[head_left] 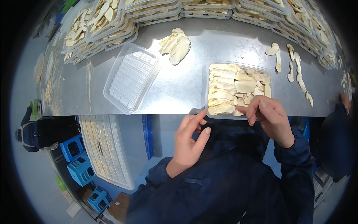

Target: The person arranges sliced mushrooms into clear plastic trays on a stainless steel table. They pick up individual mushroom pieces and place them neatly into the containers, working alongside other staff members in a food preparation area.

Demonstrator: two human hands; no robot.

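Observation:
A clear plastic tray [270, 108] of pale sliced mushrooms stands at the table's near edge. Overlapping long mushroom slices [222, 91] form a column on its left; broader and broken pieces [246, 86] fill the right. My left hand [189, 142] is open at the tray's lower left corner, index finger stretched to the rim and thumb apart. Over the lower right of the tray is my right hand [271, 118], fingers loosely bent and apart, one fingertip against the slices at the bottom; I see nothing held in it.
An empty clear tray [130, 76] lies tilted to the left, near a small mushroom pile [176, 46]. Loose slices [298, 71] lie at right. Stacked filled trays [207, 9] line the far side. Blue stools [81, 170] stand below left; another person [337, 138] is at right.

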